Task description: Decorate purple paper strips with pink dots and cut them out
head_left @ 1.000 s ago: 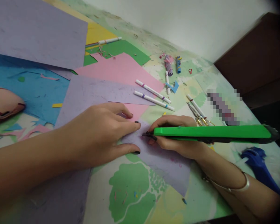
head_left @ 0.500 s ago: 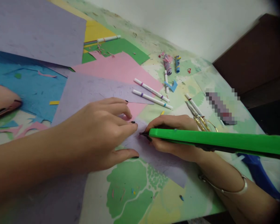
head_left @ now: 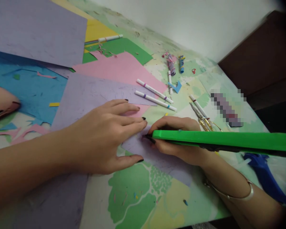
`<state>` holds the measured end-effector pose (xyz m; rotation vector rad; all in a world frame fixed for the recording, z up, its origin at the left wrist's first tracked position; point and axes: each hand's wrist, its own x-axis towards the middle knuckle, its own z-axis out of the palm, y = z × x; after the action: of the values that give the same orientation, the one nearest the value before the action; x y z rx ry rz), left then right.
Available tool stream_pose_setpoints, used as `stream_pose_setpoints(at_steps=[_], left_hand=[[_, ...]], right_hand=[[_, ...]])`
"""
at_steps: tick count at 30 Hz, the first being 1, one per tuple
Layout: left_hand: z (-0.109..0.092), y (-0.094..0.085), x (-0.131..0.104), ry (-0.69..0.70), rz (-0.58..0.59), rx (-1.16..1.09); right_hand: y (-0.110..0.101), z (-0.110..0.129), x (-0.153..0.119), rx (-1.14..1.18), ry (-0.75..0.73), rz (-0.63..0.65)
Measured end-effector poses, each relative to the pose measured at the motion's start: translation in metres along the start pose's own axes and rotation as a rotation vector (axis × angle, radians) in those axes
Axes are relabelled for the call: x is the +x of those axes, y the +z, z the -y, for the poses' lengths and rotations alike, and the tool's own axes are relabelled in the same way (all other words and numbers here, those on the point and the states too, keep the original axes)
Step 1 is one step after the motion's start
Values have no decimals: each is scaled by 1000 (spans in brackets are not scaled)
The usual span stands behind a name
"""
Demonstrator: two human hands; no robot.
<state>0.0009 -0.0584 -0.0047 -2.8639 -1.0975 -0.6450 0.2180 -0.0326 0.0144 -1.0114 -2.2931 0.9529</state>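
Observation:
My left hand lies flat with fingers spread on a piece of purple paper, nothing in it. Just to its right, my right hand is wrapped round a long green tool. The tool's dark tip touches or hovers over the purple paper beside my left fingertips; which of the two cannot be made out. The tool's body stretches toward the right edge of the view. Past my hands rest two white markers and gold-handled scissors.
Purple, pink, green, yellow and blue sheets cover the left and back. Two small paper rolls stand farther off. A blue tool lies at the right, a pinkish rounded object at the left. Behind are a wall and brown furniture.
The fingers of my left hand have stretched out and moved slightly right over the purple paper. My right hand holds the green tool in nearly the same place.

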Motion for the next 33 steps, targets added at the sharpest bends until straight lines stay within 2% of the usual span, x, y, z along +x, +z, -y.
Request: stream_pose_setpoints(at_steps=[4,11,17,23,33], left_hand=[[3,0,0,1,78,-13],[-1,-2,1,-60,77,-20],[0,-3,0,-41,123,12],[0,-3,1,-88,173,-8],[0,-2,2,-20,80,19]], right_hand=[[2,-3,1,36,38,-46],[2,-7,1,93,62,-34],[3,-7,2,90,61,-49],[4,-10,0,141,77,-50],[0,-4,1,93,82,-24]])
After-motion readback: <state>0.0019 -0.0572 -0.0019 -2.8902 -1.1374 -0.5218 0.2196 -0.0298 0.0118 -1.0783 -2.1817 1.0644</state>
